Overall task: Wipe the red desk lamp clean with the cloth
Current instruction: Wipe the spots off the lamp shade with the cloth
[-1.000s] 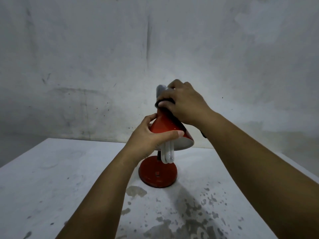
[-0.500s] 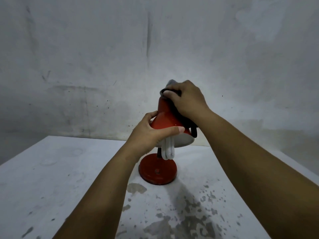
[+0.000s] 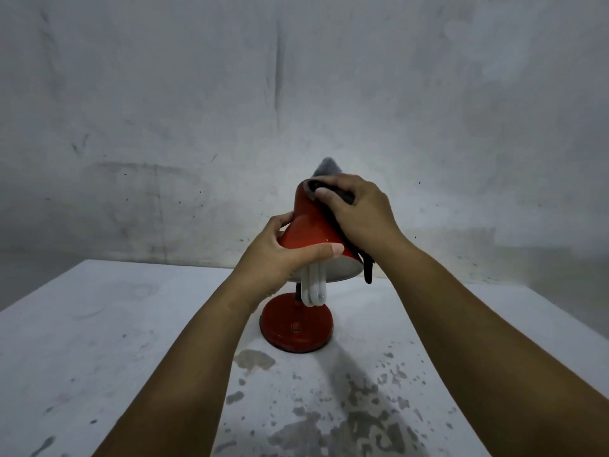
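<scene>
Red desk lamp (image 3: pixel 309 232): stands on table (image 3: pixel 99 341), shade tilted, white bulb (image 3: pixel 314 288) exposed beneath. Left hand (image 3: pixel 280 255) grips the shade rim, likely steadying it. Right hand (image 3: pixel 359 212) clutches dark cloth (image 3: pixel 333 186) against the shade's top and right side for wiping; one end dangles. Table: white, stained, grey-blotched. Wall (image 3: pixel 164 110): grey, scuffed.

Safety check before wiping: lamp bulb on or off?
Looks off: the bulb under the red shade shows no glow, and none on the table.
</scene>
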